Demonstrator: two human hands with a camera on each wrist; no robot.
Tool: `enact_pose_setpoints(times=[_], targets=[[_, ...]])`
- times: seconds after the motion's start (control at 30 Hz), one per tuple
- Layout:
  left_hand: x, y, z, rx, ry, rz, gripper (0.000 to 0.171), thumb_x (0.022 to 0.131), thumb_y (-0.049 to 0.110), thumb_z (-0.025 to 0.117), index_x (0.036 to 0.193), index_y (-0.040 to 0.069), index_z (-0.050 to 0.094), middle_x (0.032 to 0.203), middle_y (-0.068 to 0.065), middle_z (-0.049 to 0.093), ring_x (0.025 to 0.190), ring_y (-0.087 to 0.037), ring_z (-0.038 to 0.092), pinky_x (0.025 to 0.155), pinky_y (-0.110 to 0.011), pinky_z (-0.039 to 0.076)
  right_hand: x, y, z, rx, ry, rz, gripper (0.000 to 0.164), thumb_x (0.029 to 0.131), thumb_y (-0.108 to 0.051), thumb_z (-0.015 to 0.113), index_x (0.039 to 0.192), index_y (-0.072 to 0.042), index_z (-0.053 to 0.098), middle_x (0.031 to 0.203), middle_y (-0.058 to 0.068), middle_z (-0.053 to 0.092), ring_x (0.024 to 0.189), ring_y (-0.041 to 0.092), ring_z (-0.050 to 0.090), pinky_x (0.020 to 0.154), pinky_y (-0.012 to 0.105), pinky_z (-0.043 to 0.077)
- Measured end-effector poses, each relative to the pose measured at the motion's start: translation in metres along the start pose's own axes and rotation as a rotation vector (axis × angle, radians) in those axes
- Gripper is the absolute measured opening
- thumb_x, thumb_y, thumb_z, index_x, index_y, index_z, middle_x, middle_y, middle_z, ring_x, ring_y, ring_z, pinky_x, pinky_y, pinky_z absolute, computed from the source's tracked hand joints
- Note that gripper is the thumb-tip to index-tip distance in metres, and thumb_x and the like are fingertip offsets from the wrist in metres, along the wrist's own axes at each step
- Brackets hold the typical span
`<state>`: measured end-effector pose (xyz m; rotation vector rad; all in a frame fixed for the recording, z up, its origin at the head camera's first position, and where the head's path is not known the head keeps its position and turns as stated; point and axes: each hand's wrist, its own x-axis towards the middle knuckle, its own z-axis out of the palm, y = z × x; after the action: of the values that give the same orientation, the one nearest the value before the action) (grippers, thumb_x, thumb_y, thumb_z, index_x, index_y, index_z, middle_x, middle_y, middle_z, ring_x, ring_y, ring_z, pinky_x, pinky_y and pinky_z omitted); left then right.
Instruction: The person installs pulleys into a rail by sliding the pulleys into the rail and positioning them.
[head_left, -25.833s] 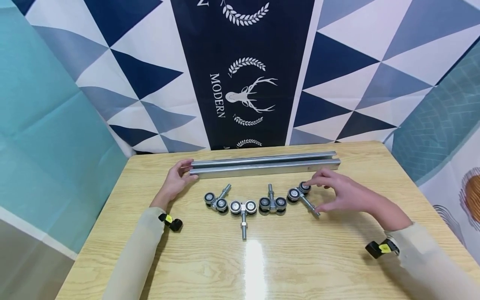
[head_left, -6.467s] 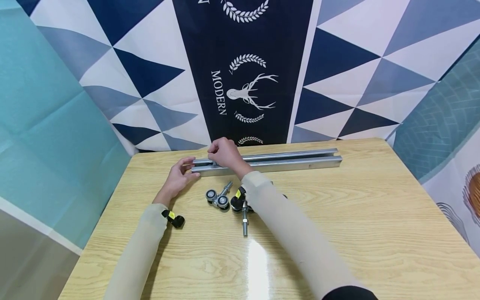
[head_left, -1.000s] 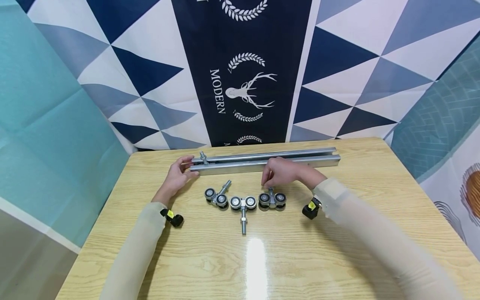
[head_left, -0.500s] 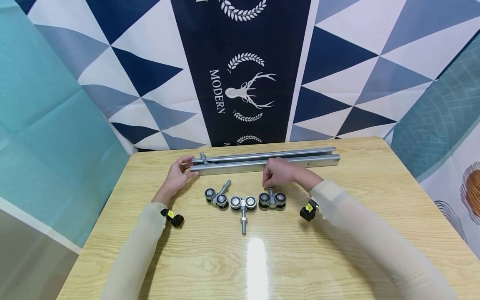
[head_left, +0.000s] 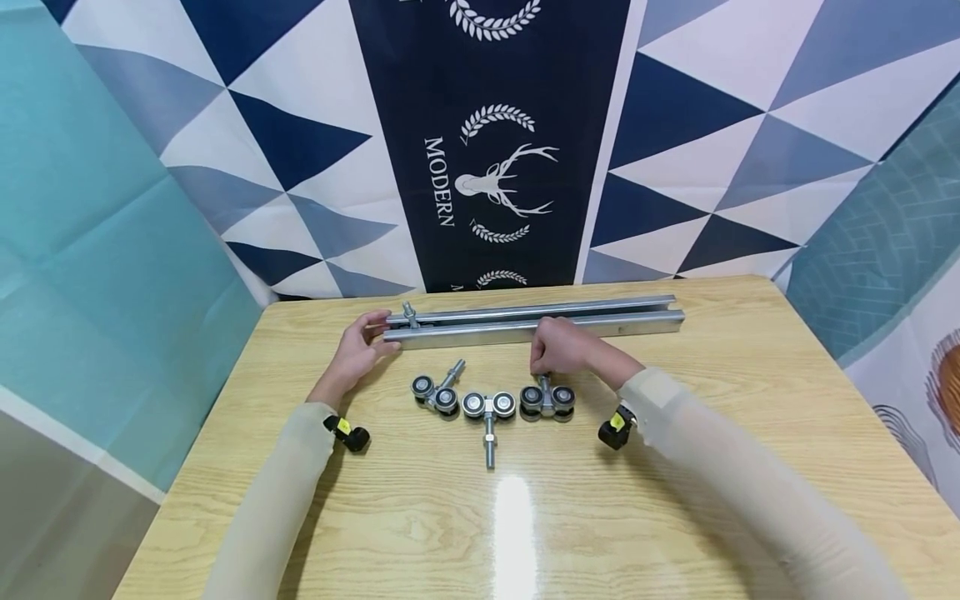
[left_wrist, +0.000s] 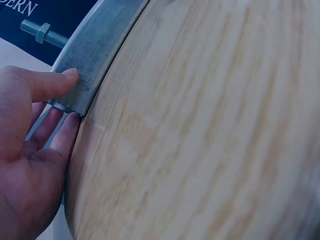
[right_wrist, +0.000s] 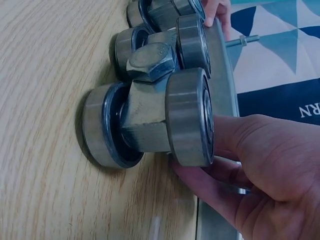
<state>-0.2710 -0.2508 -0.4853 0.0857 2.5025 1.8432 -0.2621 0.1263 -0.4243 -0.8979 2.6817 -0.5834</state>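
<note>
A long silver channel rail [head_left: 487, 335] lies near the table's back edge, its slot facing up. My left hand [head_left: 356, 346] grips its left end, thumb on the front wall and fingers round the end [left_wrist: 35, 130]. Beside that hand, the threaded bolt [head_left: 409, 315] of a roller trolley sticks up from the slot, its wheels mostly hidden inside. My right hand [head_left: 562, 346] pinches the bolt of the rightmost loose roller trolley [head_left: 547, 402], whose wheels rest by the table; the fingers cover most of that bolt [right_wrist: 205, 185].
Two more roller trolleys lie in front of the rail: a left one [head_left: 434, 395] with its bolt slanting back right, and a middle one [head_left: 489, 408] with its bolt toward me. Patterned cloth [head_left: 510, 167] hangs behind the wooden table [head_left: 360, 517].
Since the oldest frame, the far-right trolley has gone from the table, and one stands in the rail's left end. My right hand has moved from there to the rightmost loose trolley's bolt.
</note>
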Motion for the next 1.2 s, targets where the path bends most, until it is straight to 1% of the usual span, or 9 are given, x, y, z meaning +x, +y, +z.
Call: enact_pose_setpoints(times=[0.13,0.27,0.37,0.5,0.6,0.7,0.93,1.07,1.2], targets=[[0.001,0.0,0.0,0.001,-0.004,-0.008,0.066,0.087,-0.002,0.072,0.147,0.006,0.044,0.147,-0.022,0.046,0.137,-0.034,0.046,0.117,-0.049,0.04,0.0,0.0,0.0,0.009,0.018,0.0,0.015,0.076,-0.006,0.077,0.063,-0.014,0.078,0.06,-0.005,0.073,0.055,0.007,0.056,0.061,0.027,0.05],[0.001,0.0,0.0,0.002,-0.003,-0.008,0.066,0.087,-0.002,0.072,0.146,0.006,0.045,0.146,-0.021,0.046,0.137,-0.034,0.045,0.116,-0.049,0.04,-0.001,-0.001,-0.002,0.025,0.032,0.021,0.014,0.075,-0.006,0.077,0.065,-0.015,0.079,0.061,-0.005,0.074,0.055,0.007,0.057,0.059,0.026,0.049],[0.001,0.0,-0.001,0.008,-0.001,0.002,0.066,0.086,-0.002,0.072,0.146,0.006,0.045,0.146,-0.022,0.046,0.137,-0.035,0.046,0.117,-0.049,0.04,-0.003,-0.003,-0.004,0.049,0.036,0.049,0.014,0.074,-0.006,0.077,0.065,-0.016,0.08,0.062,-0.005,0.074,0.056,0.008,0.06,0.06,0.026,0.051],[0.001,0.0,-0.002,0.007,-0.007,0.0,0.068,0.086,-0.001,0.073,0.147,0.006,0.044,0.147,-0.022,0.046,0.137,-0.034,0.046,0.117,-0.049,0.039,-0.004,-0.003,-0.006,0.068,0.044,0.052,0.012,0.073,-0.006,0.079,0.065,-0.016,0.079,0.063,-0.005,0.074,0.06,0.009,0.062,0.065,0.029,0.055],[0.001,0.0,-0.001,0.005,-0.01,-0.01,0.068,0.086,-0.001,0.073,0.147,0.006,0.044,0.147,-0.022,0.046,0.137,-0.034,0.046,0.117,-0.048,0.039,-0.005,-0.004,-0.008,0.054,0.059,0.043,0.01,0.072,-0.008,0.08,0.065,-0.015,0.079,0.064,-0.005,0.074,0.063,0.009,0.062,0.068,0.031,0.056],[0.0,0.001,0.0,0.003,-0.004,-0.011,0.067,0.086,-0.002,0.073,0.146,0.006,0.045,0.147,-0.021,0.047,0.137,-0.035,0.046,0.117,-0.048,0.04,-0.006,-0.003,-0.011,0.033,0.086,0.034,0.01,0.072,-0.007,0.08,0.066,-0.014,0.08,0.066,-0.004,0.074,0.064,0.01,0.062,0.067,0.032,0.056],[0.0,0.001,0.0,-0.002,-0.002,-0.009,0.065,0.087,-0.003,0.072,0.146,0.006,0.045,0.146,-0.021,0.047,0.136,-0.034,0.046,0.116,-0.05,0.041,-0.004,-0.002,-0.014,0.008,0.141,0.085,0.009,0.074,-0.005,0.078,0.068,-0.012,0.08,0.069,-0.001,0.074,0.067,0.014,0.061,0.067,0.033,0.053],[0.0,0.0,0.0,-0.002,0.003,-0.01,0.065,0.086,-0.003,0.072,0.145,0.006,0.046,0.145,-0.021,0.048,0.135,-0.034,0.047,0.116,-0.049,0.041,-0.005,-0.001,-0.015,0.03,0.169,0.102,0.005,0.076,-0.004,0.078,0.076,-0.008,0.081,0.076,0.003,0.077,0.072,0.016,0.064,0.07,0.036,0.056],[0.001,0.0,-0.001,-0.002,-0.002,-0.005,0.065,0.087,-0.003,0.072,0.146,0.006,0.046,0.145,-0.021,0.047,0.135,-0.034,0.047,0.115,-0.049,0.042,-0.005,-0.002,-0.015,0.051,0.185,0.125,0.006,0.077,-0.004,0.079,0.083,-0.006,0.081,0.082,0.006,0.079,0.076,0.018,0.069,0.075,0.04,0.06]])
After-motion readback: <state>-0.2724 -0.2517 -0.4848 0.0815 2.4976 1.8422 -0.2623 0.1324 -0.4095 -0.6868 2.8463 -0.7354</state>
